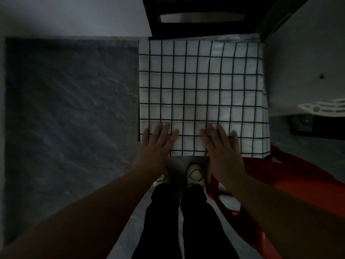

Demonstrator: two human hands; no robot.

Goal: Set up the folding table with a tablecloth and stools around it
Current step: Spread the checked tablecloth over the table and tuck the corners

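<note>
A white tablecloth (203, 86) with a black grid pattern lies spread flat over the small folding table, covering its whole top. My left hand (157, 144) rests palm down on the cloth's near left corner, fingers apart. My right hand (223, 146) lies flat on the near edge a little to the right, fingers spread too. Neither hand holds anything. A red plastic stool (291, 176) stands at the table's near right corner, partly hidden by my right forearm.
A dark grey stone slab (71, 109) fills the left side. A dark wooden chair or frame (201, 15) stands beyond the table. A white appliance or cabinet (308, 62) borders the right. My legs and shoes (195, 173) are at the table's near edge.
</note>
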